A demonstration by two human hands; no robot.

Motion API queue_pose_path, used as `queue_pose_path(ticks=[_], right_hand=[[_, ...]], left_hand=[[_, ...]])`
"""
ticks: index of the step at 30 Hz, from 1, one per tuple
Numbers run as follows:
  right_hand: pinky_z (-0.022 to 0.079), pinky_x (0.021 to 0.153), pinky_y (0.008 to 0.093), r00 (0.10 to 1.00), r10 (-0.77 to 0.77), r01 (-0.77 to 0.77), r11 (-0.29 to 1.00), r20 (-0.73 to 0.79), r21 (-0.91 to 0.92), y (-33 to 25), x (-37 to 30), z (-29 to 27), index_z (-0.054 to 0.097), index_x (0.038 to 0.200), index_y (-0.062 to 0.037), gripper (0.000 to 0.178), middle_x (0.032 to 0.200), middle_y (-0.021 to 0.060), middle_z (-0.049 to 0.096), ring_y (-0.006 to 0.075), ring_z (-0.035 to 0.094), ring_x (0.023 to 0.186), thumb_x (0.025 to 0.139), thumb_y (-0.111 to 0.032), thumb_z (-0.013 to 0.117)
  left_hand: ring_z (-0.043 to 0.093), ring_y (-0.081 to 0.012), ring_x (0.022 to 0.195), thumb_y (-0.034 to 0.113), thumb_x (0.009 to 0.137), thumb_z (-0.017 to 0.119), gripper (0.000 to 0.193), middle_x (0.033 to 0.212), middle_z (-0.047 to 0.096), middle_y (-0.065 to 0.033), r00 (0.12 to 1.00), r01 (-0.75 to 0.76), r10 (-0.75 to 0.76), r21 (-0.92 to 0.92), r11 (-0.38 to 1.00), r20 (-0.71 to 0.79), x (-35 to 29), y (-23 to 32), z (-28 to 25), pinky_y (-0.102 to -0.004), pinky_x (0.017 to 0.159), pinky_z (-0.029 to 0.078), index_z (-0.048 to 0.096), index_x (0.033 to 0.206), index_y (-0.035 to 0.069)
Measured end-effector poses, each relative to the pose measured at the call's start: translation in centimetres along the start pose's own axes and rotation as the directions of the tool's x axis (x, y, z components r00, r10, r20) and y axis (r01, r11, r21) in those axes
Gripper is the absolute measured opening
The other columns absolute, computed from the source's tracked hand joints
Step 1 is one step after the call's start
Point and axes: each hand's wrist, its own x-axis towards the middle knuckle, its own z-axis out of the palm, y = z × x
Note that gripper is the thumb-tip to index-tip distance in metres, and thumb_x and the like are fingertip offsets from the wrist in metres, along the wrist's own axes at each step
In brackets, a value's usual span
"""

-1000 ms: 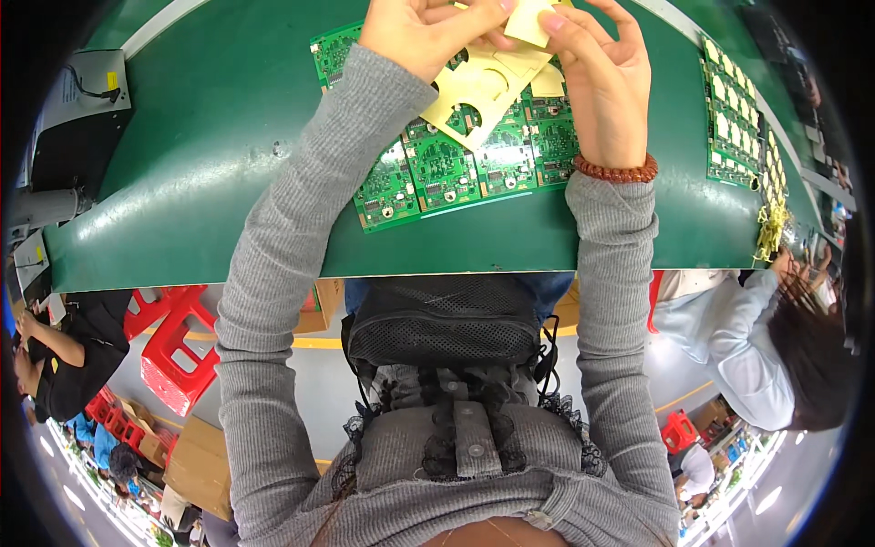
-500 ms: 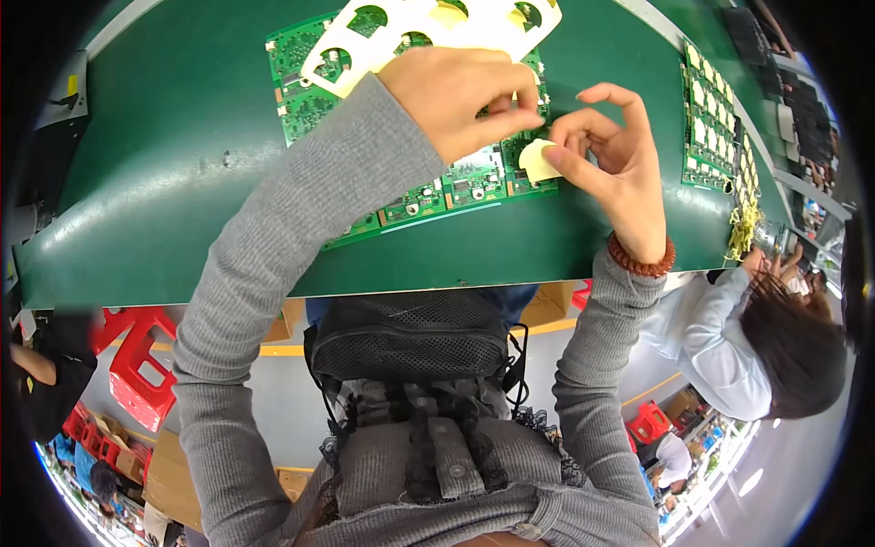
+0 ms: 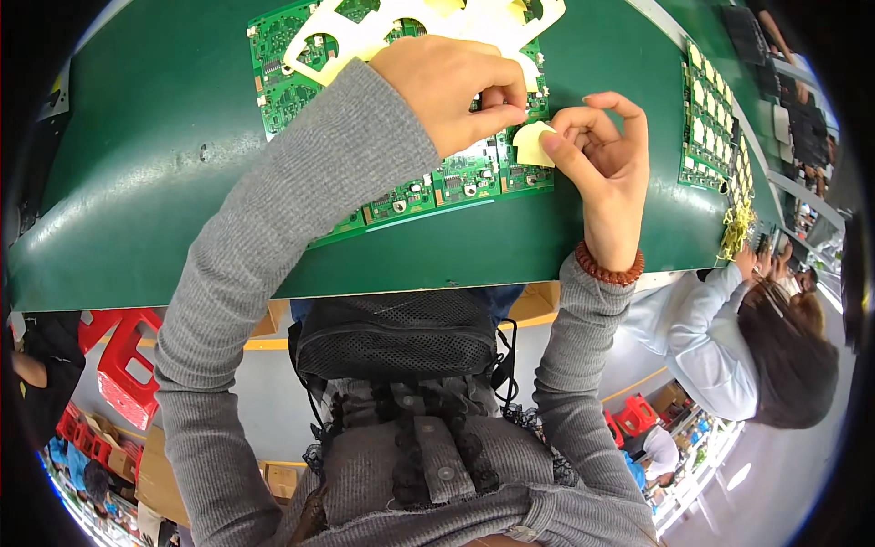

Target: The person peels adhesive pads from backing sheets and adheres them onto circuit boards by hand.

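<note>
A panel of green circuit boards (image 3: 396,208) lies on the green table in front of me. Across its far part rests a pale yellow sheet with cut-out holes (image 3: 342,38). My left hand (image 3: 456,87) is over the panel with fingers curled and thumb and forefinger closed together; anything between them is too small or hidden to make out. To its right, my right hand (image 3: 606,155) pinches a small pale yellow sticker-like piece (image 3: 535,146) between thumb and forefinger, at the panel's right edge. Its other fingers are raised and bent.
More board panels with yellow pieces on them (image 3: 706,114) lie along the table's right side, near a tangle of yellow strips (image 3: 736,228). A person in a light top (image 3: 720,356) sits at the right. A black mesh bag (image 3: 396,337) is at my lap; red stools (image 3: 128,374) stand lower left.
My right hand with the yellow piece has moved slightly left, and the piece now overlaps the panel's right edge more. My left hand has shifted slightly left. The whole view has moved a little.
</note>
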Motion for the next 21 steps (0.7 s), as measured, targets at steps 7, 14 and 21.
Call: queue_pose_path(ticks=[7, 14, 21], right_hand=[[0.037, 0.065, 0.0201, 0.998, 0.061, -0.061, 0.998, 0.012, -0.005, -0.09, 0.58, -0.16, 0.035, 0.105, -0.0009, 0.043, 0.078, 0.0051, 0.058, 0.0073, 0.044, 0.067, 0.073, 0.006, 0.063], [0.037, 0.064, 0.0194, 0.998, 0.060, -0.060, 0.998, 0.005, -0.004, 0.15, 0.68, -0.08, 0.036, 0.104, -0.0011, 0.043, 0.078, 0.0049, 0.058, 0.0067, 0.044, 0.067, 0.072, 0.005, 0.064], [0.037, 0.063, 0.0189, 0.996, 0.085, -0.085, 0.996, 0.000, 0.012, -0.06, 0.82, -0.03, 0.036, 0.104, -0.0014, 0.043, 0.078, 0.0045, 0.058, 0.0063, 0.043, 0.066, 0.072, 0.006, 0.064]], left_hand=[[0.040, -0.0089, 0.041, 0.023, 0.077, 0.063, 0.012, 0.065, 0.058, -0.0001, 1.000, -0.006, 0.004, -0.070, 0.998, -0.026, 0.34, -0.13, 0.27, -0.0236, 0.041, 0.032, 0.062, 0.081, 0.011], [0.039, -0.0081, 0.041, 0.022, 0.078, 0.062, 0.013, 0.066, 0.058, -0.0004, 1.000, 0.018, -0.019, -0.067, 0.998, -0.013, 0.24, -0.28, 0.34, -0.0231, 0.041, 0.032, 0.062, 0.081, 0.010], [0.038, -0.0083, 0.041, 0.022, 0.077, 0.063, 0.012, 0.065, 0.058, 0.0001, 1.000, 0.027, -0.027, -0.066, 0.997, -0.009, 0.30, -0.45, 0.42, -0.0232, 0.041, 0.032, 0.062, 0.081, 0.010]])
